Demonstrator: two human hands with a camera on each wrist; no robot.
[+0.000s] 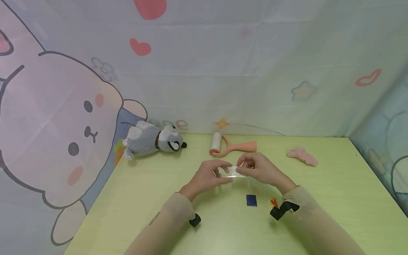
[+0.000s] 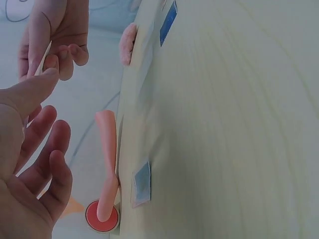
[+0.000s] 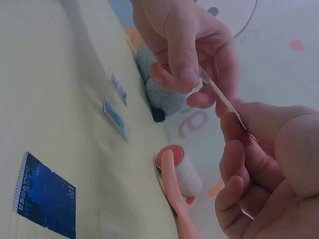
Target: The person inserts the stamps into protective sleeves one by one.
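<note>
I hold a small thin glossy strip (image 1: 232, 172), partly see-through with a whitish toothed edge, above the tabletop (image 1: 229, 230). My left hand (image 1: 207, 177) pinches one end between thumb and forefinger, my right hand (image 1: 262, 170) the other. I judge it feather-light, bendy, slick and easily creased, so best held gently by its ends. Beneath lies a dark-blue paper stamp (image 1: 251, 200); to its right, a red-and-yellow paper rectangle (image 1: 273, 202). Beyond my hands are an orange-handled white lint roller (image 1: 240, 146), a grey-and-white plush animal (image 1: 148, 141) at left and a pink fabric piece (image 1: 302, 156) at right. The back edge meets a printed cloth (image 1: 197, 88); most room lies front-left.
</note>
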